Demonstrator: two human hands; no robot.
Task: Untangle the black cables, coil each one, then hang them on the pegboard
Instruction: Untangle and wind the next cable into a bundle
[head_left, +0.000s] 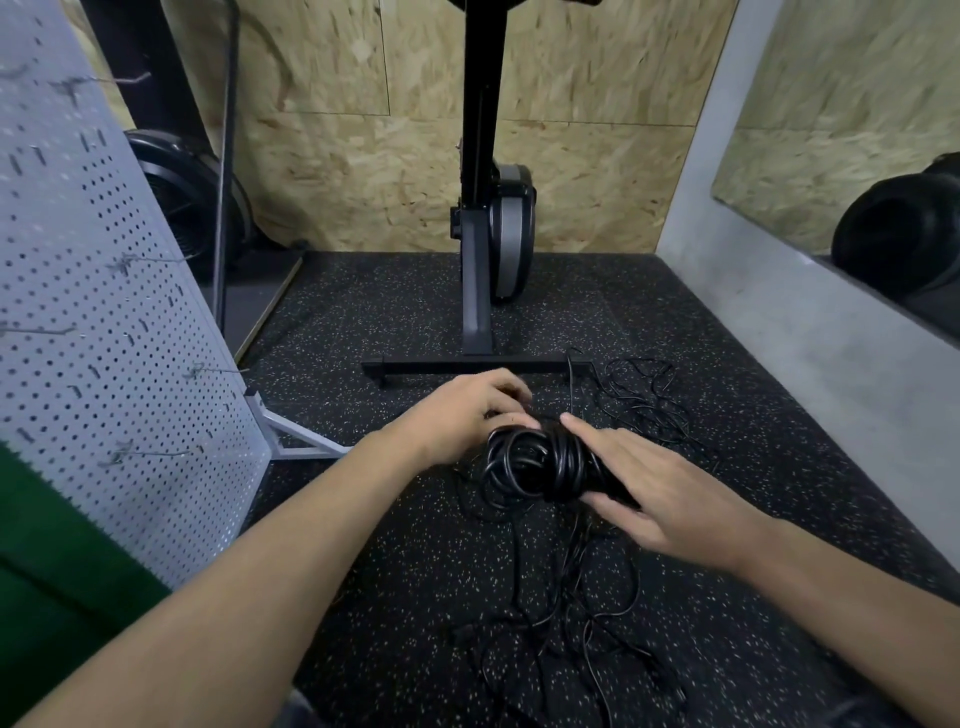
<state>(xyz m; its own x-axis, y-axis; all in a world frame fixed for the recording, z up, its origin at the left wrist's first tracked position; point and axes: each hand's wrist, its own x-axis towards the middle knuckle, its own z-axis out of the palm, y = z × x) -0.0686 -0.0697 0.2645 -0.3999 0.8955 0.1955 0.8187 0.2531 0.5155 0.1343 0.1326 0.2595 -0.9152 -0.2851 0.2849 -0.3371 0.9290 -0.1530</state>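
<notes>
Two hands: left hand (467, 410), right hand (660, 493). One coil (535, 462) of cable. Two loose tangles (644, 400) on the floor (363, 322); cable number unclear. One pegboard (104, 312), at least five hooks (150, 453). One machine (483, 208).

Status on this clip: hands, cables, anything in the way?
Left hand grips coiled bundle, right hand pinches it. Loose cables tangled on floor. Machine base just beyond.
</notes>
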